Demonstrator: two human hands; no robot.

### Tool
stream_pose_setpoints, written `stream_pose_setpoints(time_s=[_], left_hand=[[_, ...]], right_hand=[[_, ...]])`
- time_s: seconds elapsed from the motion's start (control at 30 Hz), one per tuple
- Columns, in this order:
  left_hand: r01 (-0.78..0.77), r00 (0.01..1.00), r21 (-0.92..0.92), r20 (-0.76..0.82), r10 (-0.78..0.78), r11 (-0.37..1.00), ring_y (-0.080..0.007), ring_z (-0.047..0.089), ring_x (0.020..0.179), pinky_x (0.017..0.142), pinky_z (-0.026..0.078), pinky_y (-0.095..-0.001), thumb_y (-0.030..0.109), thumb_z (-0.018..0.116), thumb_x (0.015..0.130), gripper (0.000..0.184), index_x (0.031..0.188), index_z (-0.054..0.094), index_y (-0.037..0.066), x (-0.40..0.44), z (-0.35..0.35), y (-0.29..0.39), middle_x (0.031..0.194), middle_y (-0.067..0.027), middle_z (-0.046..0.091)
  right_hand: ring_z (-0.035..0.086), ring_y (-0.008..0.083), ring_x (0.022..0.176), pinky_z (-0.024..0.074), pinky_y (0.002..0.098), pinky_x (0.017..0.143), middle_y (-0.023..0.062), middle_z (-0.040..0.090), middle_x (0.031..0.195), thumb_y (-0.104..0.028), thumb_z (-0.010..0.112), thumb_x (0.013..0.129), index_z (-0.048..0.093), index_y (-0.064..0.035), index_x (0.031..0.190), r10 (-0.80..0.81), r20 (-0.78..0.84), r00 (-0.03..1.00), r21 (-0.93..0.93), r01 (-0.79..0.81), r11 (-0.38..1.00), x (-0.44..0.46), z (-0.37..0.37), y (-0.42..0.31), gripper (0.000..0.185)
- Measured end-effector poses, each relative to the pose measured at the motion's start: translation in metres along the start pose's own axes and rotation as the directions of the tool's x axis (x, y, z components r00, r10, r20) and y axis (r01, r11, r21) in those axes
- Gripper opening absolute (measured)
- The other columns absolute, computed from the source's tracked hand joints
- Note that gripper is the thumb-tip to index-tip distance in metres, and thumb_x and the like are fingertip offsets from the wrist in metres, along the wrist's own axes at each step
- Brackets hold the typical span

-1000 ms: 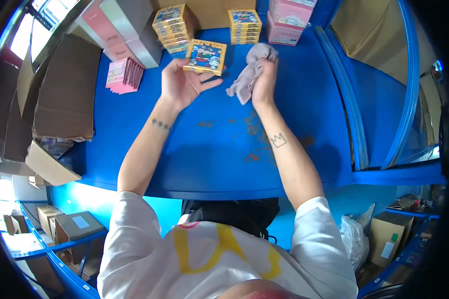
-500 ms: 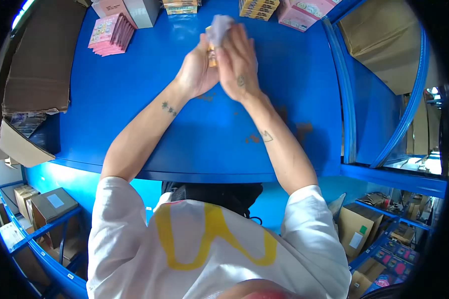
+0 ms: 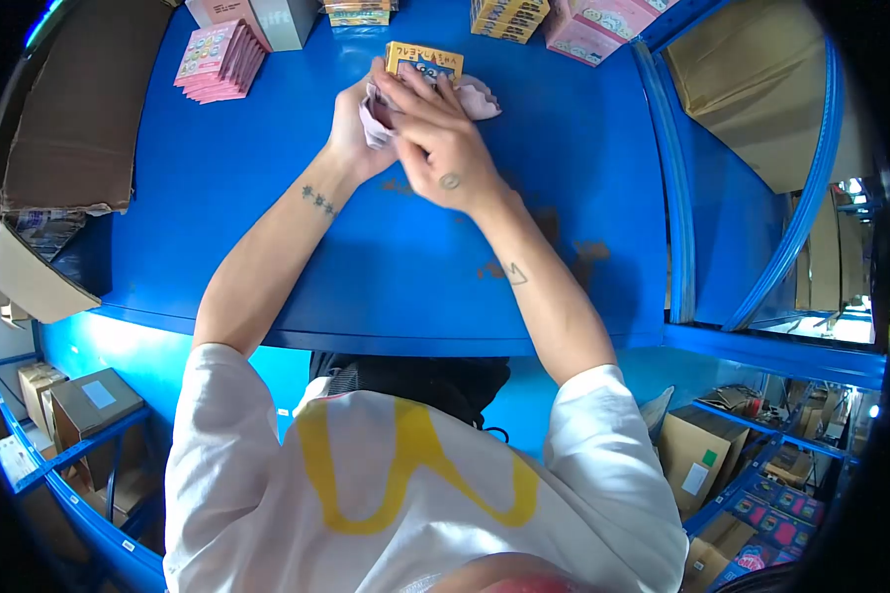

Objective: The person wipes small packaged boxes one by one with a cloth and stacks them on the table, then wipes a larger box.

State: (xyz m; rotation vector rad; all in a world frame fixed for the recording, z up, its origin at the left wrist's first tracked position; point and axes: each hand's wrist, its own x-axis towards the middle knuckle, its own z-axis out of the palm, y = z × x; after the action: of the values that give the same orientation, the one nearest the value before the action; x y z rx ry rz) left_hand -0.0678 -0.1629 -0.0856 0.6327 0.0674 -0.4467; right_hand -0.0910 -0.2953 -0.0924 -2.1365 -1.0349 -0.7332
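Note:
A small yellow box (image 3: 425,57) with a blue printed face is held above the blue table. My left hand (image 3: 354,128) grips it from the left and below, its fingers mostly hidden. A pale lilac cloth (image 3: 478,100) lies against the box, with parts showing on both sides of it. Over the box and cloth lies my right hand (image 3: 445,148), fingers pressed together on them and covering much of the box's face.
Pink packets (image 3: 218,61) stand fanned at the back left beside tall boxes (image 3: 281,24). Stacked yellow boxes (image 3: 507,18) and a pink box (image 3: 603,28) are at the back. Brown cardboard (image 3: 74,109) borders the left, a blue frame (image 3: 670,188) the right.
My right hand has come from the right onto the box, bringing the cloth against it. The box is now mostly covered. The view has shifted, with the rear stacks nearer the top edge.

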Motion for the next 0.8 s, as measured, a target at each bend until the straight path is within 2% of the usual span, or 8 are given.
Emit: stream_pose_setpoints(time_s=[0.17, 0.2, 0.37, 0.5, 0.53, 0.67, 0.7, 0.8], left_hand=[[-0.069, 0.976, -0.006, 0.206, 0.069, 0.998, -0.0326, 0.054, 0.122, 0.111, 0.035, -0.0514, 0.038, 0.042, 0.102, 0.051, 0.138, 0.043, 0.003, 0.005, 0.002, -0.007, 0.135, -0.021, 0.052], [-0.077, 0.975, -0.016, 0.207, 0.079, 0.997, -0.0326, 0.054, 0.122, 0.111, 0.035, -0.0514, 0.038, 0.042, 0.102, 0.051, 0.138, 0.043, 0.003, 0.005, 0.0, -0.009, 0.135, -0.021, 0.052], [0.092, 0.932, -0.255, 0.362, 0.007, 0.962, -0.0316, 0.052, 0.124, 0.11, 0.036, -0.0514, 0.034, 0.046, 0.101, 0.049, 0.138, 0.043, 0.003, 0.006, -0.011, -0.003, 0.133, -0.0217, 0.053], [-0.127, 0.953, 0.219, 0.297, 0.058, 0.967, -0.0309, 0.049, 0.127, 0.105, 0.039, -0.0495, 0.031, 0.042, 0.103, 0.044, 0.136, 0.044, 0.003, 0.007, -0.015, -0.005, 0.134, -0.0194, 0.051], [-0.126, 0.954, 0.214, 0.292, 0.059, 0.969, -0.0309, 0.049, 0.127, 0.105, 0.039, -0.0495, 0.031, 0.042, 0.103, 0.044, 0.136, 0.044, 0.003, 0.007, -0.016, -0.006, 0.134, -0.0194, 0.051], [-0.184, 0.973, 0.292, 0.192, 0.131, 0.938, -0.0305, 0.053, 0.123, 0.101, 0.043, -0.0462, 0.033, 0.039, 0.104, 0.046, 0.137, 0.044, 0.001, 0.008, -0.012, -0.004, 0.13, -0.0207, 0.053], [-0.18, 0.973, 0.293, 0.19, 0.127, 0.939, -0.0305, 0.053, 0.123, 0.101, 0.043, -0.0462, 0.033, 0.039, 0.104, 0.046, 0.137, 0.044, 0.001, 0.006, -0.008, -0.005, 0.13, -0.0207, 0.053], [0.01, 0.969, -0.031, 0.246, -0.002, 0.999, -0.0293, 0.058, 0.115, 0.093, 0.048, -0.0423, 0.033, 0.038, 0.104, 0.045, 0.134, 0.046, 0.001, -0.003, 0.003, -0.013, 0.126, -0.0193, 0.057]], right_hand=[[0.061, 0.0367, 0.117, 0.0519, 0.0394, 0.09, 0.0197, 0.061, 0.131, 0.005, 0.058, 0.083, 0.071, 0.0027, 0.098, 0.259, -0.213, 0.942, 0.157, -0.229, 0.961, -0.007, -0.02, 0.026, 0.02], [0.061, 0.0367, 0.117, 0.0519, 0.0394, 0.09, 0.0197, 0.061, 0.131, 0.005, 0.058, 0.083, 0.071, 0.0027, 0.098, 0.25, -0.205, 0.946, 0.154, -0.222, 0.963, -0.009, -0.021, 0.028, 0.02], [0.067, 0.03, 0.108, 0.0555, 0.0312, 0.078, 0.0212, 0.063, 0.127, 0.006, 0.059, 0.083, 0.068, 0.0056, 0.105, 0.426, -0.238, 0.873, 0.306, -0.348, 0.886, -0.009, -0.019, 0.033, 0.024], [0.068, 0.0264, 0.103, 0.055, 0.029, 0.077, 0.0209, 0.064, 0.123, 0.005, 0.06, 0.084, 0.061, 0.008, 0.118, 0.706, -0.351, 0.615, 0.706, -0.321, 0.631, -0.003, -0.029, 0.032, 0.034], [0.068, 0.0264, 0.103, 0.055, 0.029, 0.077, 0.0209, 0.064, 0.123, 0.005, 0.06, 0.084, 0.061, 0.008, 0.118, 0.708, -0.345, 0.616, 0.706, -0.327, 0.628, -0.001, -0.031, 0.027, 0.034], [0.065, 0.0319, 0.106, 0.052, 0.0388, 0.09, 0.0222, 0.064, 0.12, 0.003, 0.056, 0.086, 0.055, 0.008, 0.125, 0.468, -0.402, 0.787, 0.382, -0.32, 0.867, 0.005, -0.034, 0.004, 0.04], [0.065, 0.0319, 0.106, 0.052, 0.0388, 0.09, 0.0222, 0.064, 0.12, 0.003, 0.056, 0.086, 0.055, 0.008, 0.125, 0.472, -0.401, 0.785, 0.383, -0.324, 0.865, 0.002, -0.03, 0.005, 0.04], [0.06, 0.0368, 0.113, 0.0452, 0.0497, 0.099, 0.0205, 0.064, 0.121, 0.003, 0.054, 0.086, 0.058, 0.0046, 0.123, 0.25, -0.28, 0.927, -0.265, -0.325, 0.908, -0.006, -0.008, 0.019, 0.038]])
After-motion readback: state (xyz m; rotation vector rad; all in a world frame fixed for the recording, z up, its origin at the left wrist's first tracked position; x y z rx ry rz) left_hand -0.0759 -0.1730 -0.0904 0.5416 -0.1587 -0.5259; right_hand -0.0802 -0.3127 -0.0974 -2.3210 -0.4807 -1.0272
